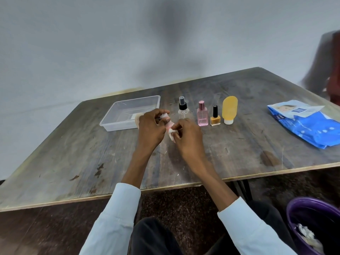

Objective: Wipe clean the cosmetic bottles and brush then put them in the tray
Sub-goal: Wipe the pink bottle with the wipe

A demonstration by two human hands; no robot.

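My left hand (151, 126) grips a pink-handled makeup brush (169, 124), whose tan bristles (137, 118) stick out to the left over the tray's edge. My right hand (187, 134) pinches a white wipe (171, 134) around the brush's handle. A clear plastic tray (117, 124) stands just left of my hands. Behind my hands four bottles stand in a row: a clear spray bottle (183, 109) with a black cap, a pink perfume bottle (202, 115), a yellow nail polish bottle (215, 118) and a yellow tube (229, 109) on its white cap.
A blue pack of wet wipes (309, 122) lies at the table's right side. A purple bin (312, 223) holding used wipes stands on the floor at the lower right. A white card lies inside the tray. A dark chair is at the far right.
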